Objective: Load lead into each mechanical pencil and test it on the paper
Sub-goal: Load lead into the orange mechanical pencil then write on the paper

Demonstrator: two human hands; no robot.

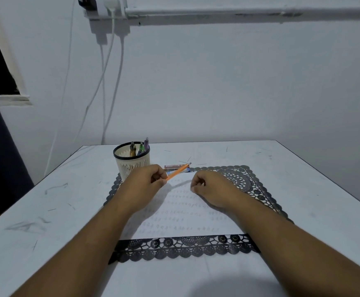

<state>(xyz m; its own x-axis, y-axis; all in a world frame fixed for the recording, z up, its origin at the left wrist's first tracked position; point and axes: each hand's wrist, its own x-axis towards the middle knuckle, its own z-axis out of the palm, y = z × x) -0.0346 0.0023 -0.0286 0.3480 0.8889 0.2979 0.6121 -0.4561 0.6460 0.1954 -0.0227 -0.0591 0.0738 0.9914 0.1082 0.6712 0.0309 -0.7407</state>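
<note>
A slotted cream cup (132, 163) holds several pens; left hand (147, 185) pinches an orange pencil (178, 171), right hand (209, 188) fingers curled together over scribbled paper (174, 219).

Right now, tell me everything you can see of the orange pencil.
The orange pencil is a slim orange barrel, plastic by its look, with a grey end piece. The left hand pinches its near end; it slants up and to the right, grey end raised over the lead cases behind the paper. Nothing else touches it. Whether lead shows, I cannot tell.
</note>
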